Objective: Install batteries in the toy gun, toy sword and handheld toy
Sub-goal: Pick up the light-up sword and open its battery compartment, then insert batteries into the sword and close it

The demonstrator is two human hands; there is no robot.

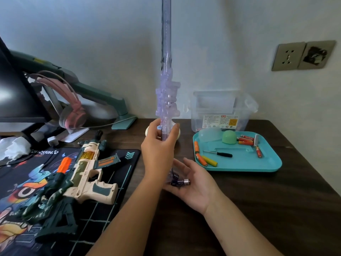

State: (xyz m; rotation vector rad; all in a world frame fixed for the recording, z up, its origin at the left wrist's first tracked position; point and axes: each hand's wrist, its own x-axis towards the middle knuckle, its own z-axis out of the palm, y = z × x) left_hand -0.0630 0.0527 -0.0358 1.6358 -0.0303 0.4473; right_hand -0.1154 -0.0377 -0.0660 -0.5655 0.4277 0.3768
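sword (167, 93) is see-through glossy lilac plastic, tray (273, 163) smooth matt teal plastic, tabletop (276, 209) dark wood grain, and the socket plates (287, 56) look like brushed metal

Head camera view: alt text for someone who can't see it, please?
A left hand holds a purple toy sword upright while the open right hand cradles batteries below. A toy gun lies left, a teal tray right.

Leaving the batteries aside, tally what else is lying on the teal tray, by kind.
Screwdriver: 1
Green dome: 1
Clear dome: 1
Pale flat piece: 1
Total: 4
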